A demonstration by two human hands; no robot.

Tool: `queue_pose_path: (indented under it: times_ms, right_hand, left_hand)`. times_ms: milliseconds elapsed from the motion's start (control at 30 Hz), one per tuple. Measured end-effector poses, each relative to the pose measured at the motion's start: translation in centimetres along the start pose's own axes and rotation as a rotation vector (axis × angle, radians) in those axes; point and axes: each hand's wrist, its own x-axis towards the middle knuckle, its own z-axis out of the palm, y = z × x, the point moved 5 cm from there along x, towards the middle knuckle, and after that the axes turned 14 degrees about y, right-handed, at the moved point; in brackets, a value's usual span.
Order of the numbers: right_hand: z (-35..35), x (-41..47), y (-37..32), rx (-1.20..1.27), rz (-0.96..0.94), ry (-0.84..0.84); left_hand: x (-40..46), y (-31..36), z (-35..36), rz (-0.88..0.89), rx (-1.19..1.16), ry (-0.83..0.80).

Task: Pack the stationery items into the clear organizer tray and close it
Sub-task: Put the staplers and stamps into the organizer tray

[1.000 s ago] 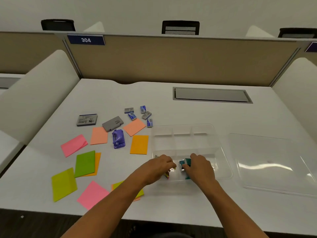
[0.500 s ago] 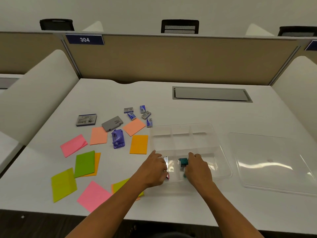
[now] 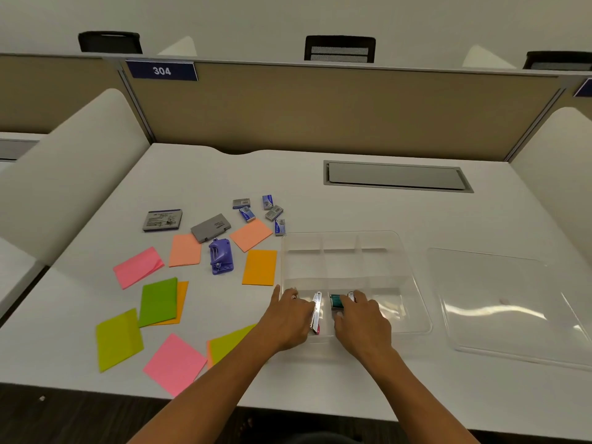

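The clear organizer tray [image 3: 397,248] lies on the white desk in front of me, and both my hands are in its near compartments. My left hand [image 3: 290,318] lies flat with fingers spread, its thumb side against a pink stapler [image 3: 316,312] with a silver top that rests in the near-left compartment. My right hand [image 3: 362,322] has its thumb and forefinger around a teal stapler [image 3: 336,303] set down in the neighbouring compartment. The clear lid [image 3: 512,302] lies flat to the right of the tray.
Left of the tray lie several coloured sticky-note pads [image 3: 259,267], a purple hole punch [image 3: 220,256], two grey stamp-pad cases [image 3: 211,227] and several small staple boxes [image 3: 246,214]. A cable hatch [image 3: 397,175] sits at the back, in front of the tan partition.
Both hands have lowered the two staplers into the tray's near compartments. My left hand's fingers have spread open off the pink stapler.
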Motion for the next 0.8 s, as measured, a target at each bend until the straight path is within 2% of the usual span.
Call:
queue_pose_path:
  times_ms: [300,433,600,700,800]
  right_hand:
    - [0.7,0.0,0.0,0.066,0.061,-0.095]
    - [0.7,-0.3,0.1,0.058,0.087,-0.092]
    - [1.1,-0.7,0.0,0.17,0.097,-0.102]
    - [1.4,-0.7,-0.3,0.228,0.04,-0.148]
    - [1.5,-0.7,-0.3,0.171,-0.027,-0.179]
  left_hand:
    - [0.7,-0.5,0.3,-0.088,-0.216,0.02]
    - [0.7,-0.8,0.4,-0.063,-0.147,-0.005]
    - [0.7,-0.7,1.0,-0.01,-0.028,-0.02]
    - [0.9,-0.7,1.3,-0.01,-0.006,-0.024]
    - [0.9,-0.7,1.7,-0.011,-0.012,-0.02]
